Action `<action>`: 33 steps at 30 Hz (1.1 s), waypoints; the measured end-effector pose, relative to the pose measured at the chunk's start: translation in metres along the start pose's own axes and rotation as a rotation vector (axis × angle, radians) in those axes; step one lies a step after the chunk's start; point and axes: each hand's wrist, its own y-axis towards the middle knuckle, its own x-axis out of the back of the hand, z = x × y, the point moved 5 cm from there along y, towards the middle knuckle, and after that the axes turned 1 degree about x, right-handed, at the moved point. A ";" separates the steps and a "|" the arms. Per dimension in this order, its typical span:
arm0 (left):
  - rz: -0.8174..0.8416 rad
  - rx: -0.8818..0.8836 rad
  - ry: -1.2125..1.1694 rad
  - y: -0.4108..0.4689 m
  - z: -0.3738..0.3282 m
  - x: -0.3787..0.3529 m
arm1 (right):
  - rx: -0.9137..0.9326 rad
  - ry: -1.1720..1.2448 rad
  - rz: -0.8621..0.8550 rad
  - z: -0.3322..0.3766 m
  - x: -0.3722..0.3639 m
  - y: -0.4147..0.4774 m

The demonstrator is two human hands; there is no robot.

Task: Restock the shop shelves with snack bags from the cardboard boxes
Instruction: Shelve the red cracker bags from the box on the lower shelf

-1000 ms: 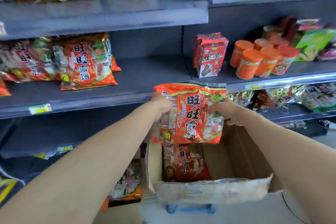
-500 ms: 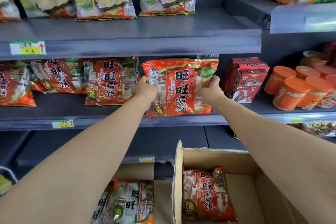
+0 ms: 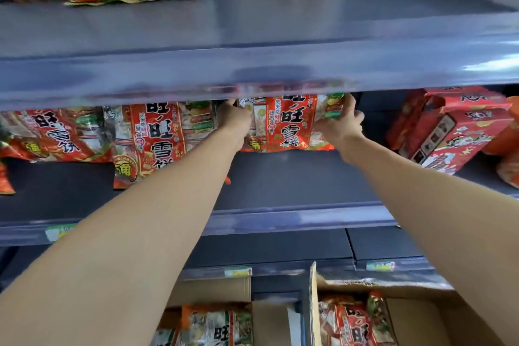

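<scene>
The middle bag [image 3: 286, 123] reads 旺旺雪饼 in black on red, with small 天天吃 beside it. The neighbour bag [image 3: 157, 137] bears the same 旺旺雪饼. A carton bag [image 3: 354, 321] shows 旺. Shelf tags [image 3: 238, 272] are unreadable.

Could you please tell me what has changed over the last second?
The snack bag went from above the cardboard box up and back onto the middle shelf, right of the matching bags. The left hand and right hand still grip its sides; nothing was let go. A second bag stays in the box; the red cartons stay put.
</scene>
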 end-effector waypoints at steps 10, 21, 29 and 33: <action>0.200 0.121 0.096 0.034 0.002 -0.017 | -0.027 0.072 0.069 0.014 -0.019 0.033; -0.024 -0.003 0.111 -0.004 -0.002 -0.006 | 0.104 0.086 0.199 0.002 0.004 -0.009; 0.241 -0.068 0.109 -0.118 0.036 -0.034 | 0.136 -0.164 0.231 -0.045 0.079 -0.079; 0.388 -0.096 0.229 -0.196 0.063 -0.064 | 0.049 -0.110 0.346 -0.092 0.118 -0.126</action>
